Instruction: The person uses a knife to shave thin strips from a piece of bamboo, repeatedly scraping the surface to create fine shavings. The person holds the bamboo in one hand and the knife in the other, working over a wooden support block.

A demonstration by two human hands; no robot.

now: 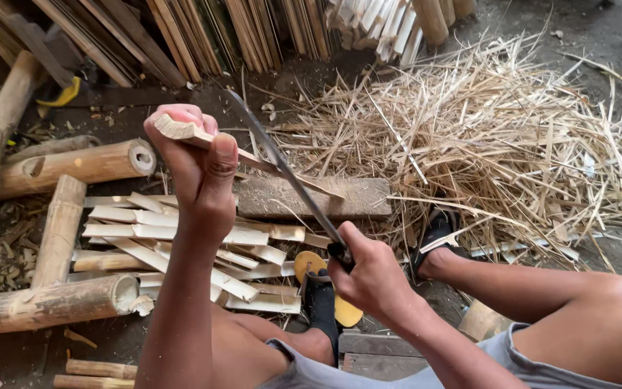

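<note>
Left hand (194, 162) fisted around a bamboo slat (181, 131), holding it angled down onto the wooden block (358, 198). Right hand (368, 274) clamped on the handle of a long knife (286, 173), blade lying against the slat mid-shave. Judging progress: well along, big heap of shavings (484, 137) right of the block, stack of cut slats (203, 248) under the left arm, whole bamboo poles (73, 166) at left not yet split. No containers in view, everything sits loose on the ground

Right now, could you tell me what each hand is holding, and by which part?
The left hand grips a bamboo strip at its near end; the right hand holds a long knife by its handle.
</note>
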